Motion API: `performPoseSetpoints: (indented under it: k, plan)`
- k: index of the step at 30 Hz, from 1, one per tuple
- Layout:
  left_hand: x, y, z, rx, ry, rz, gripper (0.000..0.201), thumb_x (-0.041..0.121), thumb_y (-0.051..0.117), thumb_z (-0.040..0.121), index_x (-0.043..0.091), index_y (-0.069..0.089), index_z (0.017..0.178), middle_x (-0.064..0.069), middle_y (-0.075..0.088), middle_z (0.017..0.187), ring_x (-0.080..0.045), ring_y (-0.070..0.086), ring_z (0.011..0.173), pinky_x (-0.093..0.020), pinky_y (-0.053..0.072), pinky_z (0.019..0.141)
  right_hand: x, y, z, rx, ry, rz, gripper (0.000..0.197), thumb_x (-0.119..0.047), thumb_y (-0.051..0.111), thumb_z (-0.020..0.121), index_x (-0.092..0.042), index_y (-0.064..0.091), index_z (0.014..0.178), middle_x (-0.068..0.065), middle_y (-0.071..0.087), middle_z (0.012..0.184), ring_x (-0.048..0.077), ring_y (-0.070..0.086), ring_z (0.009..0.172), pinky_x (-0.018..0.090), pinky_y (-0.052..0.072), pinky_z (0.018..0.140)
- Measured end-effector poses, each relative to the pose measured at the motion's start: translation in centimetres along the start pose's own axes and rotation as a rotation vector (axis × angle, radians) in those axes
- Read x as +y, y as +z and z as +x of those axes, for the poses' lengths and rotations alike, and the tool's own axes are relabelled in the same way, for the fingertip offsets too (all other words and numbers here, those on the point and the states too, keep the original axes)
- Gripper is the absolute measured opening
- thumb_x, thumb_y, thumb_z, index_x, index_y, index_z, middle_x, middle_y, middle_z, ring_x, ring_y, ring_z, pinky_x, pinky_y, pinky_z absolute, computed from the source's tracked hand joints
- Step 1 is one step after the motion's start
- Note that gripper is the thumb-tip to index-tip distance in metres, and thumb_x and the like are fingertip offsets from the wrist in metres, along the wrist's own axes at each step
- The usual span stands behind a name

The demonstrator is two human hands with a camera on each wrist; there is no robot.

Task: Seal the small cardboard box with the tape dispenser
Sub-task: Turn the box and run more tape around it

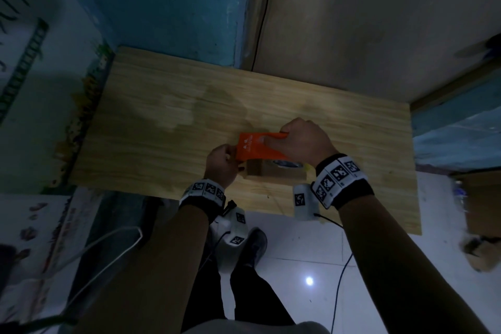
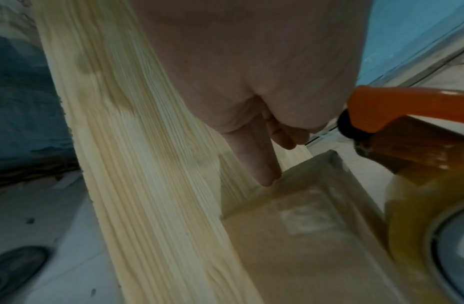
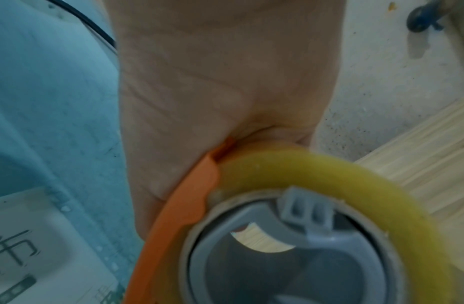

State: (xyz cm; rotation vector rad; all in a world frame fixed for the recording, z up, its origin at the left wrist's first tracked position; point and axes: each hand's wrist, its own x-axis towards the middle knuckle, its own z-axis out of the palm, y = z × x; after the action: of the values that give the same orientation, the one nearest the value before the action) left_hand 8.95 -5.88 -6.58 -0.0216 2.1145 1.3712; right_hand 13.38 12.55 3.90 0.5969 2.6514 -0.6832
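Note:
The small cardboard box (image 1: 282,175) lies near the front edge of the wooden table (image 1: 162,122). Over it sits the orange tape dispenser (image 1: 254,148), its yellowish tape roll (image 1: 286,164) above the box top. My right hand (image 1: 273,139) grips the dispenser's handle. My left hand (image 1: 235,164) holds the box's left end, just below the dispenser's front. In the left wrist view one finger (image 2: 264,170) touches the box's (image 2: 303,236) edge, and the dispenser (image 2: 397,107) hangs beside it. The right wrist view shows my palm (image 3: 220,92) against the dispenser (image 3: 189,201) and roll (image 3: 316,164).
Walls close the table at the back and left. White tiled floor (image 1: 298,247) and my shoe (image 1: 253,247) lie below the front edge. Brown cardboard (image 1: 482,206) sits on the floor at the right. Cables hang from both wristbands.

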Motion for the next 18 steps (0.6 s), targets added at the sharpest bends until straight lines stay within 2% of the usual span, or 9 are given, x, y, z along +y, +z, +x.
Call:
performPoseSetpoints:
  k: [3,5,8,12,15,18]
  plan:
    - [0.7,0.3,-0.8,0.002,-0.004,0.004,0.018,0.016,0.050,0.098,0.005,0.063,0.097,-0.018,0.068,0.105,-0.029,0.068,0.086,-0.048,0.061,0.075,0.3,-0.2,-0.2,0.016,-0.019,-0.036,0.065,-0.079,0.057,0.075,-0.019,0.053,0.051,-0.001,0.055,0.051,0.017,0.059,0.053,0.025,0.038,0.050]
    - [0.8,0.4,-1.3,0.007,0.002,0.037,0.024,0.020,0.045,0.101,0.004,0.062,0.101,-0.019,0.066,0.106,-0.030,0.067,0.086,-0.048,0.060,0.076,0.5,-0.5,-0.2,0.007,-0.026,-0.058,0.064,-0.079,0.056,0.074,-0.019,0.054,0.052,-0.001,0.057,0.053,0.018,0.060,0.056,0.026,0.038,0.051]
    - [0.4,0.5,-1.8,0.022,0.049,0.112,0.024,0.023,0.042,0.101,0.011,0.061,0.093,-0.018,0.066,0.103,-0.033,0.067,0.090,-0.049,0.058,0.079,0.7,-0.6,-0.2,-0.006,-0.045,-0.069,0.064,-0.077,0.055,0.076,-0.018,0.054,0.053,0.001,0.057,0.054,0.019,0.061,0.056,0.027,0.040,0.052]
    - [0.7,1.0,-2.3,0.024,0.065,0.185,0.029,0.022,0.041,0.102,0.008,0.066,0.096,-0.015,0.070,0.099,-0.031,0.067,0.086,-0.044,0.057,0.078,1.3,-0.5,0.2,-0.006,-0.051,-0.088,0.060,-0.074,0.056,0.078,-0.020,0.054,0.052,0.000,0.058,0.054,0.020,0.061,0.057,0.028,0.042,0.052]
    - [0.9,1.5,-2.5,0.034,0.047,0.176,0.023,0.014,0.044,0.099,0.016,0.062,0.084,-0.012,0.071,0.093,-0.029,0.067,0.082,-0.040,0.058,0.074,1.4,-0.4,0.3,-0.012,-0.046,-0.086,0.059,-0.076,0.056,0.077,-0.022,0.053,0.053,-0.002,0.057,0.056,0.017,0.060,0.058,0.026,0.037,0.052]
    - [-0.8,2.1,-1.4,0.016,-0.036,0.106,0.025,0.015,0.050,0.092,0.024,0.061,0.072,-0.008,0.071,0.088,-0.029,0.068,0.082,-0.046,0.059,0.075,1.0,-0.2,0.6,-0.011,-0.033,-0.096,0.057,-0.075,0.057,0.077,-0.022,0.053,0.057,-0.001,0.057,0.060,0.018,0.059,0.061,0.026,0.033,0.051]
